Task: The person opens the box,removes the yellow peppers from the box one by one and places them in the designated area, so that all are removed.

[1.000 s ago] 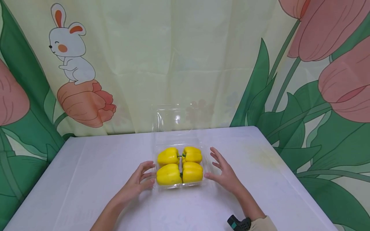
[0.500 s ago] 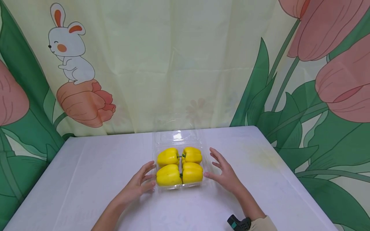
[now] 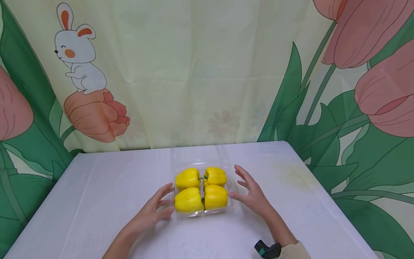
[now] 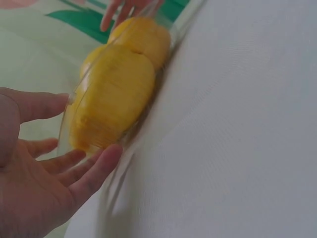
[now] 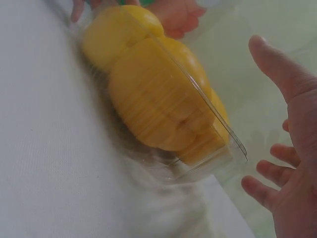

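A clear plastic clamshell box [image 3: 199,213] sits on the table holding several yellow bell peppers [image 3: 189,200] in two rows, stems toward the middle. Its transparent lid [image 3: 198,154] is folded back toward the far edge and is hard to make out. At the box's left side is my left hand [image 3: 151,210], fingers fairly straight, with thumb and fingertips at the wall in the left wrist view. My right hand [image 3: 250,196] is held beside the right wall, fingers spread. A gap between that hand and the box shows in the right wrist view.
A white cloth covers the table [image 3: 106,187]. Behind its far edge hangs a curtain [image 3: 155,75] printed with a rabbit and tulips. A dark device [image 3: 267,249] is strapped to my right wrist.
The lid has swung back and down from upright. The box with its peppers has shifted slightly toward me, and my left hand has moved a little the same way. My right hand has stayed put.
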{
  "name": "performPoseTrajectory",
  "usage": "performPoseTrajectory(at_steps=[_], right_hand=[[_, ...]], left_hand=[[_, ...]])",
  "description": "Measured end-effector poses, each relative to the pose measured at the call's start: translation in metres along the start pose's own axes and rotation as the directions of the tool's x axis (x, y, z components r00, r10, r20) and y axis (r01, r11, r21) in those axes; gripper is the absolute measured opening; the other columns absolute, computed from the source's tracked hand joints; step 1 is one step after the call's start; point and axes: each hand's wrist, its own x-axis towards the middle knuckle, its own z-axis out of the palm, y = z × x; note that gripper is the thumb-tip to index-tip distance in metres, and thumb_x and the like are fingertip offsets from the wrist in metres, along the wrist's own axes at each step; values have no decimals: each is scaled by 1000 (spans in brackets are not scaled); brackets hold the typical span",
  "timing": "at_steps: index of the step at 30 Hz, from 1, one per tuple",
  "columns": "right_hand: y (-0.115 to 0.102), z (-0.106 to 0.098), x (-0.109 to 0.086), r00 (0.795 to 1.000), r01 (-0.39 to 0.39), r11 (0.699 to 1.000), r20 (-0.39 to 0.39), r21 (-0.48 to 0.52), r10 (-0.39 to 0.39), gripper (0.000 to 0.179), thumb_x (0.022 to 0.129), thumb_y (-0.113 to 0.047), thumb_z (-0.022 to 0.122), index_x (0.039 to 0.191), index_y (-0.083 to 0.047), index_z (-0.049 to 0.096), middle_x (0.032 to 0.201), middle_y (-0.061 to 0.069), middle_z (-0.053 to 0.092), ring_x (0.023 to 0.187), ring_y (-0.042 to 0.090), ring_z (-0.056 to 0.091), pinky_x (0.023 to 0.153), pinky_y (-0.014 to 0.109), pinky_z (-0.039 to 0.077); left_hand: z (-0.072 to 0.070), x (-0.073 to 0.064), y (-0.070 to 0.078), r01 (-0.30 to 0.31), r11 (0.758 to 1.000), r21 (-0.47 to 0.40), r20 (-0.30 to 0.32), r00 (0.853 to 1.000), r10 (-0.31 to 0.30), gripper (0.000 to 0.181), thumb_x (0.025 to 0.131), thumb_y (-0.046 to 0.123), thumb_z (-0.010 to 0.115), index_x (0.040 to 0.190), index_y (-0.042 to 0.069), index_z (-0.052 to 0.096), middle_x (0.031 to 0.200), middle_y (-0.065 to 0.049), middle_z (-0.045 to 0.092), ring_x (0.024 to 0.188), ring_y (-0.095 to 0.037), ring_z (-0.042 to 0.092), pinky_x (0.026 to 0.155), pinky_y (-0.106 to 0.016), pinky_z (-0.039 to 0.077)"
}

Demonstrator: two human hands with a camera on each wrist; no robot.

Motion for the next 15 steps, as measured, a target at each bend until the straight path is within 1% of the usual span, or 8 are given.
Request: performPoseTrajectory(at_steps=[6, 11, 13, 15], right_hand=[[-2, 0, 1, 1000, -8, 1000, -2, 1, 8, 89, 78, -31, 79, 151, -26, 28, 158, 6, 31, 143, 32, 34, 107, 53, 41], [-3, 1, 2, 1000, 9, 1000, -9, -13, -9, 88, 79, -25, 78, 151, -25, 28, 158, 6, 30, 143, 32, 34, 106, 54, 42], [-3, 0, 3, 1000, 17, 1000, -11, -17, -17, 87, 79, -23, 78, 151, -25, 29, 158, 6, 31, 143, 32, 34, 106, 53, 42], [-3, 0, 3, 1000, 29, 999, -11, -23, -30, 85, 79, -23, 78, 150, -25, 31, 157, 5, 32, 142, 32, 35, 105, 52, 43]], left_hand=[[1, -6, 0, 1, 1000, 10, 12, 1000, -1, 79, 87, 23, 70, 151, 27, 24, 160, -12, 22, 132, -36, 43, 87, -35, 57], [1, -7, 0, -4, 1000, 12, 11, 1000, 4, 79, 87, 22, 70, 151, 27, 24, 160, -12, 22, 133, -36, 43, 87, -34, 57], [1, -7, 0, -6, 1000, 13, 3, 1000, 6, 78, 87, 23, 70, 151, 27, 25, 160, -11, 23, 134, -37, 41, 90, -36, 56], [0, -6, 0, -13, 1000, 17, -9, 1000, 13, 77, 87, 22, 69, 151, 27, 26, 159, -10, 24, 136, -38, 39, 95, -41, 54]])
